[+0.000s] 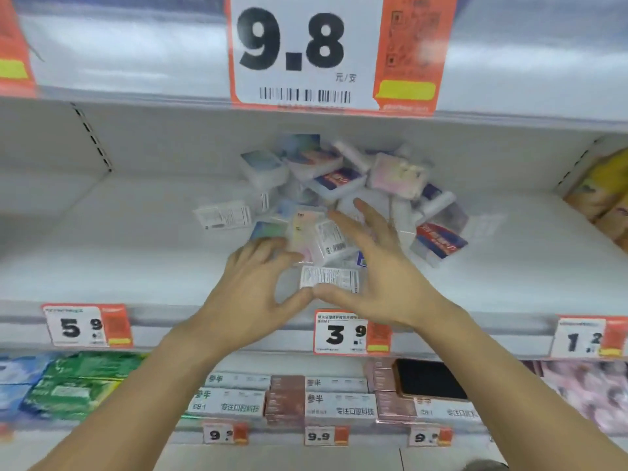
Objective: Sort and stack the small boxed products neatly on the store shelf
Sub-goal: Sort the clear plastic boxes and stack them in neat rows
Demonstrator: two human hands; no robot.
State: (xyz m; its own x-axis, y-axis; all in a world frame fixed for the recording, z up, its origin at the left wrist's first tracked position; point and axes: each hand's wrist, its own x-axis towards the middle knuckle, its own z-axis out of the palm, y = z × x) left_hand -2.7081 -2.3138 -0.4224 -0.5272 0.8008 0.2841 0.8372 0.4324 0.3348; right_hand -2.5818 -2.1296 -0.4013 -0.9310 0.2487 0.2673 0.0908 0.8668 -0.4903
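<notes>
A loose heap of small boxed products (339,185) lies in the middle of the white store shelf (102,253), boxes tilted every way, some pastel, some navy and red. My left hand (251,290) reaches in at the heap's front left, fingers spread and touching the nearest boxes. My right hand (377,266) is at the front right, fingers extended over the pile. One white box with printed text (329,277) lies between my two hands, just above my meeting thumbs. Whether either hand grips a box is unclear.
A large 9.8 price sign (299,52) hangs from the shelf above. Price tags 5.9 (78,326), 3.9 (343,333) line the shelf edge. Yellow packs (605,198) sit at far right. Toothpaste boxes (339,402) and a black item (428,379) fill the shelf below.
</notes>
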